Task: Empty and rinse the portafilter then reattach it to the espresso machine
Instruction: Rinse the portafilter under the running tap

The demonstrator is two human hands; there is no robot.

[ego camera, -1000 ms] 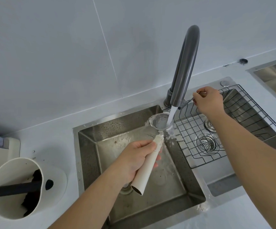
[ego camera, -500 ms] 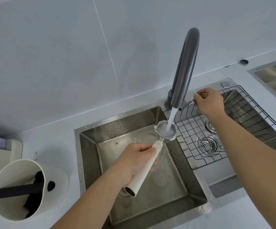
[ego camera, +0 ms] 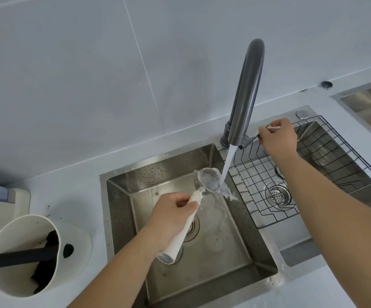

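Fingers of the left hand (ego camera: 169, 221) clench the portafilter (ego camera: 199, 196) handle; right hand (ego camera: 277, 138), at two o'clock, grips the faucet lever (ego camera: 250, 140).

A pale grey countertop (ego camera: 73, 187) carries a stainless steel sink (ego camera: 122, 210) set into it, directly beneath the left hand (ego camera: 169, 221) gripping a white handle. Left of that grip, a cream knock box (ego camera: 13, 245) with a black bar stands on the counter. Right of the grip, a black wire rack (ego camera: 326, 174) rests over a second basin, under the right hand (ego camera: 277, 138). Dark specks dot the counter beside the knock box.
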